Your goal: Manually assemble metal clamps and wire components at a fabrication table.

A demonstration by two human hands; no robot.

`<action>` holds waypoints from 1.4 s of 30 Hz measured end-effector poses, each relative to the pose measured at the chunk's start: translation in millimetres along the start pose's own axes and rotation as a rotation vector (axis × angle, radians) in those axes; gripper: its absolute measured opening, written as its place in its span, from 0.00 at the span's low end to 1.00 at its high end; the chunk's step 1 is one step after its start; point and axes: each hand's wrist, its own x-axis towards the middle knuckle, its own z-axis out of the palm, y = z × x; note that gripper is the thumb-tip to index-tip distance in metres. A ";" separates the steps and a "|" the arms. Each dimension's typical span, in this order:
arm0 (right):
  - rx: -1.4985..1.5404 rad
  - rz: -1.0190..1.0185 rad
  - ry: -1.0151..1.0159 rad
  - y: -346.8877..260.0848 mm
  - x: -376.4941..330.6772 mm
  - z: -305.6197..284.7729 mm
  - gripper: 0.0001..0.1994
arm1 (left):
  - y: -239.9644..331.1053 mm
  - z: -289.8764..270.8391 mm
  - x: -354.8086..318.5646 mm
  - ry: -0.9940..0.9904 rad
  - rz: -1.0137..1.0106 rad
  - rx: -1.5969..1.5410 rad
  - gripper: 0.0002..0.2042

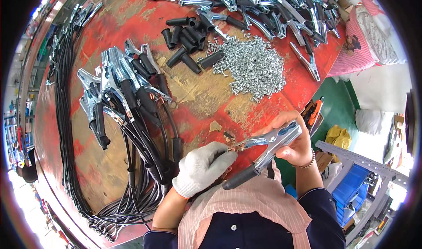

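Note:
My bare right hand (292, 141) is closed around a silver metal battery clamp (281, 137), its jaw end toward the upper right. One of the clamp's handles wears a black sleeve (241, 177); the other, bare handle points at my left hand. My left hand (202, 167), in a white knit glove, has thumb and fingers pinched at that bare handle's end. A small copper-coloured end (233, 149) shows at the fingertips, and what lies behind the glove is hidden. Nearest to the left hand is a bundle of black cables (149, 161) with clamps (114, 73) on it.
A heap of small metal nuts or screws (252, 66) lies on the worn red table (198, 126). Loose black sleeves (187, 38) sit beside it, many clamps (281, 12) behind. Long black cables (63, 117) run along the left edge. A shelf with blue bins (351, 187) stands right.

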 end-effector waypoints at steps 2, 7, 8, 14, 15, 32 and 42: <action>-0.039 0.050 0.103 -6.0 0.9 10.3 0.31 | -1.5 0.6 -1.2 0.023 0.040 0.046 0.12; -0.096 0.045 0.151 -8.5 -2.2 15.5 0.32 | -6.8 4.3 -1.9 0.104 0.199 0.141 0.14; -0.145 0.037 0.133 -8.6 -2.8 15.0 0.32 | -7.9 4.7 -1.4 0.110 0.216 0.140 0.14; -0.285 -0.044 0.010 -6.0 -2.8 16.6 0.31 | -13.4 6.5 0.2 0.105 0.254 0.133 0.14; -0.287 -0.043 0.016 -5.5 -3.1 16.9 0.31 | -12.5 5.9 -0.4 0.102 0.234 0.126 0.14; -0.313 -0.036 0.076 -7.8 -6.6 20.8 0.31 | -2.8 2.1 -1.5 0.132 0.219 0.171 0.13; -0.276 -0.009 0.059 -7.0 -5.7 21.0 0.30 | -10.2 2.7 2.2 0.113 0.278 0.151 0.12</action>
